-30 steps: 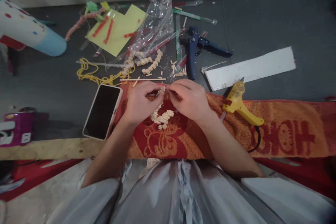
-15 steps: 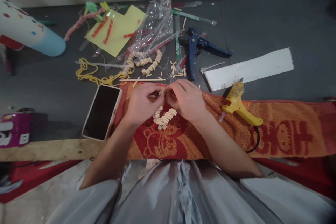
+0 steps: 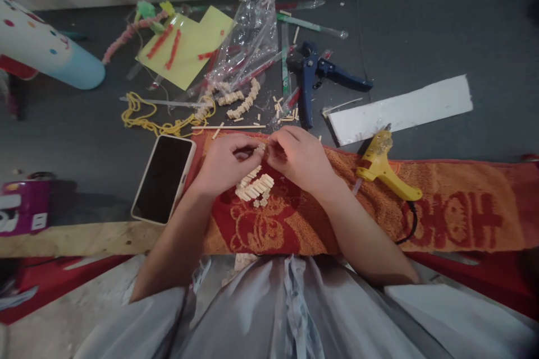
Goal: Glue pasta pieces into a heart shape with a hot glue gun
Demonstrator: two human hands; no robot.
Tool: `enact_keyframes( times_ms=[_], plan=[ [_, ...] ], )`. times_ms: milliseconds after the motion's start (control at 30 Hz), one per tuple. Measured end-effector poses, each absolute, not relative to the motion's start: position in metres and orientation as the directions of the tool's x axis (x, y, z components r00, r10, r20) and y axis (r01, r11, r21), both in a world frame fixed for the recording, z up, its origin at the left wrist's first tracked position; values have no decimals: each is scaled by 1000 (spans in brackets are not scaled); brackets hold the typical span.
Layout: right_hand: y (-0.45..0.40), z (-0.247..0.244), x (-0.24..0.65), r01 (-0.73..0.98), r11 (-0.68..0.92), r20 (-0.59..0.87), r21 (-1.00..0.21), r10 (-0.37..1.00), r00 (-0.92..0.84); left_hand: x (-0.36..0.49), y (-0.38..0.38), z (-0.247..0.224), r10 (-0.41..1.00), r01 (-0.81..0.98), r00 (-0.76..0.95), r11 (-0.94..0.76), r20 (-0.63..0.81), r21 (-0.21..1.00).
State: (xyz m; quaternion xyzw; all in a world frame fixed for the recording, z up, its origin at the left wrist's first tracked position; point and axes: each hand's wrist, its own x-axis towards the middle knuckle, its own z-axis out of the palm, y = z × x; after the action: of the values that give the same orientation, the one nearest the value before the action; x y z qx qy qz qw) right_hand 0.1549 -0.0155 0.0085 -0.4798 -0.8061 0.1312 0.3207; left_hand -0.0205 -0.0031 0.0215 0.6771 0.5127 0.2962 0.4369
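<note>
A curled chain of short pale stick pieces [image 3: 256, 186] dangles over the orange and red towel [image 3: 337, 219]. Its upper end sits between the thumb and fingers of my left hand [image 3: 225, 162], which is closed in a pinch. Close beside it, my right hand [image 3: 301, 162] is also closed, with thumb and fingertips together near the chain's end. Whatever lies in those right fingertips is too small or hidden to make out.
A phone [image 3: 163, 179] lies left of my hands. The yellow glue gun [image 3: 381, 165] rests right, below a white board strip [image 3: 402, 110]. Behind are the blue cutter [image 3: 309, 84], cut stick pieces [image 3: 287, 115], similar chains [image 3: 245, 102], yellow cord [image 3: 143, 118] and a plastic bag [image 3: 252, 39].
The hanging chain has swung left and turned a little below my left hand. My fingertips have drawn slightly apart, and more of the chain's upper end shows.
</note>
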Motion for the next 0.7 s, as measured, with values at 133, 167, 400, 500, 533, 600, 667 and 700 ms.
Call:
enact_keyframes(
  times_ms=[133, 167, 400, 500, 533, 600, 667, 700],
  plan=[
    [-16, 11, 154, 642, 466, 350, -609, 884, -310, -20, -2, 27, 946, 359, 299, 12, -127, 933],
    [-16, 12, 154, 623, 449, 338, -641, 893, -296, -20, -1, 29, 944, 350, 300, 23, -135, 937],
    [-12, 21, 167, 517, 360, 311, -777, 933, -182, -23, -2, 30, 940, 298, 306, 57, -152, 953],
    [-10, 23, 175, 492, 316, 298, -811, 947, -118, -24, -3, 27, 946, 298, 290, 58, -148, 953],
    [-10, 24, 177, 509, 328, 309, -796, 943, -124, -24, -3, 27, 947, 296, 288, 54, -143, 954],
    [-10, 23, 177, 575, 356, 331, -737, 931, -154, -24, -3, 25, 950, 287, 284, 44, -129, 957],
    [-11, 22, 176, 650, 354, 328, -672, 930, -167, -24, -3, 24, 954, 273, 278, 32, -111, 961],
    [-10, 21, 175, 681, 341, 320, -648, 933, -164, -24, -3, 23, 955, 270, 277, 25, -102, 963]
  ],
)
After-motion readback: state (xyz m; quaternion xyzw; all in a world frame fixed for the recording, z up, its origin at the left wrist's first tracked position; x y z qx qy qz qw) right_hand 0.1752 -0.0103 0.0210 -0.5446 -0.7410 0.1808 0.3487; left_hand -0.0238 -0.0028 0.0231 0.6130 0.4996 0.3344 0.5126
